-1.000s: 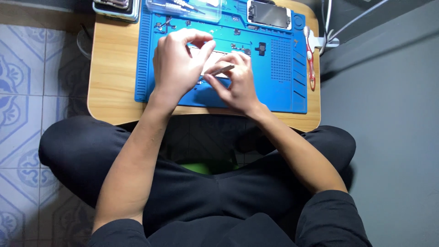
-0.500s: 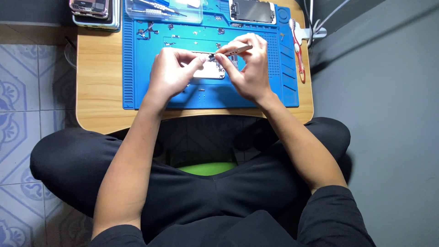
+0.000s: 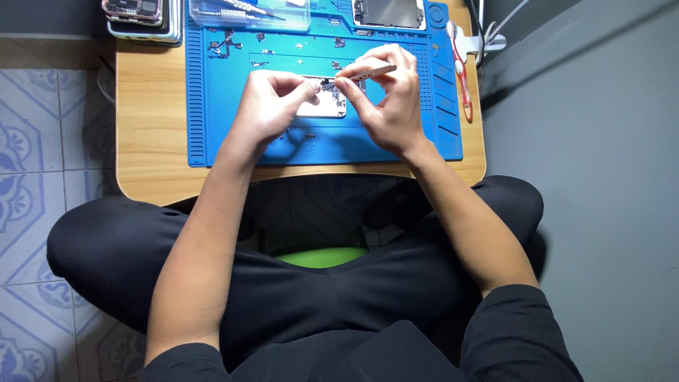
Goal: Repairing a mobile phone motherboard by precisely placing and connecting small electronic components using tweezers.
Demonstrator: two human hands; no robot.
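Note:
A small opened phone body lies on a blue work mat on a low wooden table. My left hand rests on the phone's left side, its fingertips pinched on a tiny part at the top edge. My right hand holds thin metal tweezers, whose tips point left and meet the left fingertips above the phone.
Tiny screws and small parts are scattered on the mat's upper area. A clear box of tools, a phone screen, stacked phones and a red-handled tool line the table's far and right edges. My crossed legs sit under the table.
Both hands have shifted apart, uncovering the phone body. The tweezers now point at the left fingertips. The view has drifted, so the table sits more central.

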